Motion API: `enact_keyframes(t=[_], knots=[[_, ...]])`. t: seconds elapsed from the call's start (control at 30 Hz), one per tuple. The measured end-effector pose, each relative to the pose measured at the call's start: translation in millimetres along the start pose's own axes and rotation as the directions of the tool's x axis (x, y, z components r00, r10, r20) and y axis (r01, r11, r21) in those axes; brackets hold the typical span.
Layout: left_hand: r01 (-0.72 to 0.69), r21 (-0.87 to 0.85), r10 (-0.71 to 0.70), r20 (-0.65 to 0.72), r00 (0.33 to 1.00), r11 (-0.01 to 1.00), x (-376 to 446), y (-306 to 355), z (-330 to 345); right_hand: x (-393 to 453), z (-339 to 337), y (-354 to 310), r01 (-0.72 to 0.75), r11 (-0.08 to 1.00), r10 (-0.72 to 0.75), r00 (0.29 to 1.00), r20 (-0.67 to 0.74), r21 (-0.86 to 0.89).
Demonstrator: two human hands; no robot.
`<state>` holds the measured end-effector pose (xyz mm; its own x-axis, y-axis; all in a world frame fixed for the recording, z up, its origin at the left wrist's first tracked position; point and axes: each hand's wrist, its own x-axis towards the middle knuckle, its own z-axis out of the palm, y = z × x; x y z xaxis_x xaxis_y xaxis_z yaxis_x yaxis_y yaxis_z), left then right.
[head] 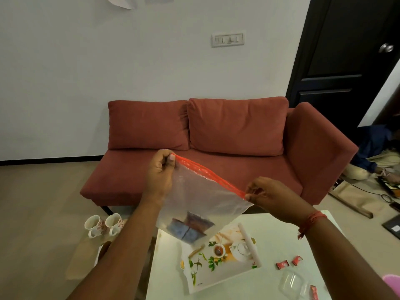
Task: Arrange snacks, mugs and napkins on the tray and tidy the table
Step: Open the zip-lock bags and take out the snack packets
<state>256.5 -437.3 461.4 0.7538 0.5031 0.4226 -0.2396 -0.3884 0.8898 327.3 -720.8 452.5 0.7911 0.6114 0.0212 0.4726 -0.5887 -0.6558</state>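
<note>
I hold a clear zip bag with a red seal strip up over the table. My left hand pinches its left top corner and my right hand pinches the right corner. Dark snack packets lie at the bag's bottom. Below it the white tray, printed with a teapot and leaves, sits on the white table. Two floral mugs stand to the left on a low wooden surface. Small red packets lie on the table right of the tray.
A clear plastic container and another red packet lie near the table's right front. A pink object shows at the right edge. A red sofa stands behind the table. A person sits on the floor at far right.
</note>
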Motion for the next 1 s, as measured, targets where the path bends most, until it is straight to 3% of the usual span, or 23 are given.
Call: enact_keyframes(t=[0.1,0.27,0.37,0.57,0.73,0.8,1.0], knots=[[-0.016,-0.019,0.018,0.068,0.998,1.0,3,5,3,5,0,-14,0.02,0.997,-0.021,1.0,0.022,0.075],[-0.032,-0.086,0.045,0.153,0.987,0.996,6,12,11,19,9,-35,0.126,0.992,-0.126,0.991,-0.031,-0.007],[-0.049,-0.087,0.065,0.204,0.977,0.995,8,15,13,23,17,-40,0.147,0.988,-0.145,0.988,-0.061,0.04],[0.015,-0.167,0.021,0.208,0.978,0.986,10,14,20,27,27,-40,0.116,0.914,-0.084,0.991,-0.1,0.389],[0.064,-0.224,-0.023,0.182,0.983,0.973,9,7,29,20,36,-45,-0.055,0.747,0.014,0.998,0.067,0.663],[0.07,-0.252,-0.024,0.18,0.983,0.965,8,6,35,18,38,-48,-0.108,0.718,0.027,0.992,0.127,0.688],[0.075,-0.241,-0.028,0.193,0.981,0.968,3,1,49,13,40,-50,-0.108,0.781,0.034,0.991,0.13,0.616]])
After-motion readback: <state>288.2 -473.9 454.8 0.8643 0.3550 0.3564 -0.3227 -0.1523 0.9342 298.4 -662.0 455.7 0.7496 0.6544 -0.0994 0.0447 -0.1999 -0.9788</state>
